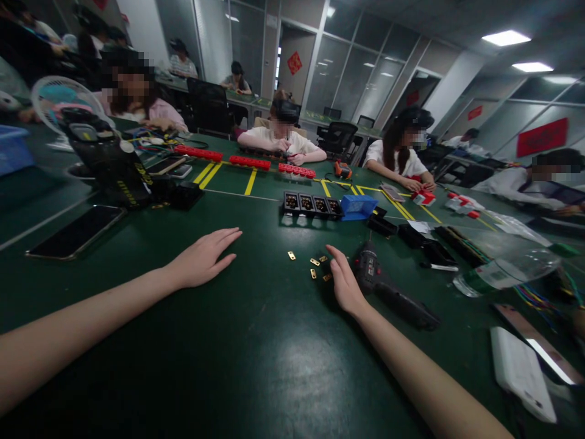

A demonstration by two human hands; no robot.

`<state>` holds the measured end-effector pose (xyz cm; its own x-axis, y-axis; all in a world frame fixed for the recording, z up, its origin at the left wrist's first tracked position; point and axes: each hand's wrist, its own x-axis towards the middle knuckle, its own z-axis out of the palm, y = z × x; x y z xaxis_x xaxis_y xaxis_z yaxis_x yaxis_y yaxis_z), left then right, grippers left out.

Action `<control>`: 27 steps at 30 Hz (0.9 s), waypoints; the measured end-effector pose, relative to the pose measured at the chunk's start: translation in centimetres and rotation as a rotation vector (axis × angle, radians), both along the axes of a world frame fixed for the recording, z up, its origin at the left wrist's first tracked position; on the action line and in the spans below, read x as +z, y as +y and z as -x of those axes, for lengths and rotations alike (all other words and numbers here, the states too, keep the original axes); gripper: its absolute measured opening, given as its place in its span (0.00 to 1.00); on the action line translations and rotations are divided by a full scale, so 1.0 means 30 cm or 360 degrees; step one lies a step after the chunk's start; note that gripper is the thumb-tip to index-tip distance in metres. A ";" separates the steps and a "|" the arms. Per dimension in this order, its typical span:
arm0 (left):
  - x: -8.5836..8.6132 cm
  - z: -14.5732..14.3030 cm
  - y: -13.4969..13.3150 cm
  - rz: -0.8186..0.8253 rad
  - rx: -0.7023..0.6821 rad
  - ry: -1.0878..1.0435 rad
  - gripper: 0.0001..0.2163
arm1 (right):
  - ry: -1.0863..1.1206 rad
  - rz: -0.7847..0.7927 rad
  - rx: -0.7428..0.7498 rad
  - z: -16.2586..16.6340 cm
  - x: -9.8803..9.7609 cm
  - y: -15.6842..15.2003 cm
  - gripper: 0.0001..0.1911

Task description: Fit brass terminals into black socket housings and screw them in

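My left hand [203, 258] rests on the green table [256, 329], fingers stretched out and nothing in it. Across from it, my right hand [345, 281] stands on its edge with the fingers extended, also without anything in its grasp. Several small brass plates with holes [315, 261] lie just left of the right hand's fingers; one is partly hidden by them. Immediately right of that hand is a black cordless drill [379, 280], lying on its side. Beyond both hands sits a black tray of square compartments [312, 205] with brass parts inside, beside a blue plastic bin [359, 207].
Phones [77, 231], a black bottle [107, 161] and a small fan [68, 110] stand or lie at left. On the right are black boxes [382, 226], a clear plastic bottle [507, 272] and a white power bank [522, 373]. Red strips [249, 163] lie farther back, before seated co-workers.
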<state>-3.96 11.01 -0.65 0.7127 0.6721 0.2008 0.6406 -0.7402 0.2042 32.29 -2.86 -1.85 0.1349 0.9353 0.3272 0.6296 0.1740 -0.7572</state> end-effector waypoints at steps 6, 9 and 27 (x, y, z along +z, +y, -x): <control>-0.007 0.012 0.024 0.0200 0.0078 0.0092 0.28 | -0.0040 -0.0006 -0.0012 -0.002 -0.005 0.004 0.28; -0.009 0.009 0.024 0.0181 0.0067 0.0098 0.27 | -0.0177 0.0011 0.0013 -0.002 -0.007 0.005 0.28; 0.000 0.007 0.023 0.0189 0.0055 0.0045 0.26 | -0.1254 0.0393 0.0399 0.034 0.029 -0.012 0.34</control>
